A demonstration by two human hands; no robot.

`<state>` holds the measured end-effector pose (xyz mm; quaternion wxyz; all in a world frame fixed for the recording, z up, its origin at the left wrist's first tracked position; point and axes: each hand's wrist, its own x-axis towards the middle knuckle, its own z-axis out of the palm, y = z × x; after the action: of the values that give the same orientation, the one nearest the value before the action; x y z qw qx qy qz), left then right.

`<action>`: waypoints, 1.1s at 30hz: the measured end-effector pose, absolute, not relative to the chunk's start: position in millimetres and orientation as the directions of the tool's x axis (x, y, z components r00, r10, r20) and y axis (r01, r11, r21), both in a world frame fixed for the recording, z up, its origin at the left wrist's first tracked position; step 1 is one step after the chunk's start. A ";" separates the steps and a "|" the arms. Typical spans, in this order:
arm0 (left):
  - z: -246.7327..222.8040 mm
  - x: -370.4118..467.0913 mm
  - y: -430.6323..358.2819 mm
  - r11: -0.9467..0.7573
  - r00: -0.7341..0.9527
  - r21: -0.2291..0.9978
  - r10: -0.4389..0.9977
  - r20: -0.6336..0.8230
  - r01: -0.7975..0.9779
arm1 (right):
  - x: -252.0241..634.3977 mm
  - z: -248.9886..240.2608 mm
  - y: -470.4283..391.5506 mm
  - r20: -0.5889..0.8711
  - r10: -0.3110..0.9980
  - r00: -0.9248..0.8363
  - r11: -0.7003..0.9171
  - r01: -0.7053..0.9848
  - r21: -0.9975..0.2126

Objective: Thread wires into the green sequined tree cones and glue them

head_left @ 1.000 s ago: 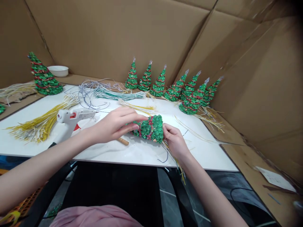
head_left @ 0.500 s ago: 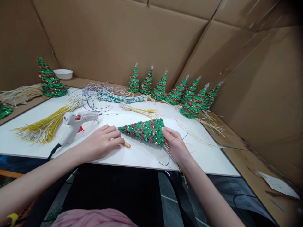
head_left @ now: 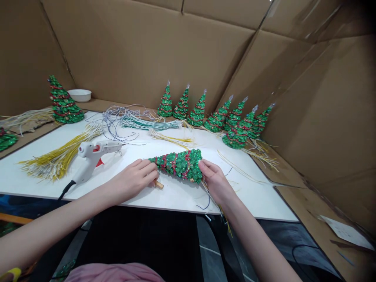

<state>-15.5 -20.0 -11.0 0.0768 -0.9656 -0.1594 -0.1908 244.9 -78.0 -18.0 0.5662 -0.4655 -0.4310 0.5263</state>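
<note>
A small green glittery Christmas tree point(head_left: 180, 164) with red garland lies on its side over the white board, tip to the left. My right hand point(head_left: 216, 180) grips its base, thumb on the near rim. Yellow and dark wires point(head_left: 225, 219) trail from under that hand past the board's edge. My left hand point(head_left: 138, 178) is curled at the tree's tip, which its fingers cover. From under those fingers sticks a short wooden stick point(head_left: 159, 184); its other end is hidden. Left of this hand, a white glue gun point(head_left: 91, 156) with a red trigger stands on the board.
Several finished trees point(head_left: 197, 111) with clear tips stand along the back right; a larger tree point(head_left: 63, 103) stands at the left by a white bowl point(head_left: 80, 95). Bundles of yellow wires point(head_left: 58, 154) and green-white wires point(head_left: 149, 123) lie on the board point(head_left: 176, 201). Cardboard walls point(head_left: 147, 51) enclose it.
My left hand has shifted slightly right, onto the tree's tip, and the wooden stick moved with it. My right hand stays on the base. The view has tilted a little.
</note>
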 end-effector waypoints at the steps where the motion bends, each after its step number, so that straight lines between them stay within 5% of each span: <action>1: -9.9 -14.1 -20.8 -0.945 0.870 -0.025 0.290 0.398 0.326 | 245.2 -18.3 -77.8 -0.001 0.998 0.068 0.012 -0.196 -0.981; 5: -2.6 -2.9 -22.0 -0.922 0.823 0.283 0.369 0.432 0.265 | 250.4 -24.0 -75.5 0.027 0.999 0.041 0.034 -0.178 -0.983; 8: 10.3 11.2 -19.7 -0.905 0.797 0.361 0.385 0.466 0.226 | 257.2 -29.4 -73.1 0.013 0.999 0.048 0.021 -0.181 -0.983; 18: 25.3 69.3 7.3 -0.918 0.774 0.396 0.273 0.571 0.032 | 265.9 -27.3 -68.2 0.064 0.997 -0.037 0.062 -0.054 -0.997; 33: 9.7 91.6 12.2 -0.962 0.753 0.274 0.187 0.631 0.010 | 244.5 -30.3 -59.5 0.158 0.972 0.174 0.173 -0.071 -0.982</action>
<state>91.6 12.2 9.7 -0.1276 -0.9276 -0.0531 -0.3472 244.5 -59.5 -30.3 0.6014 -0.4750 -0.4740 0.4336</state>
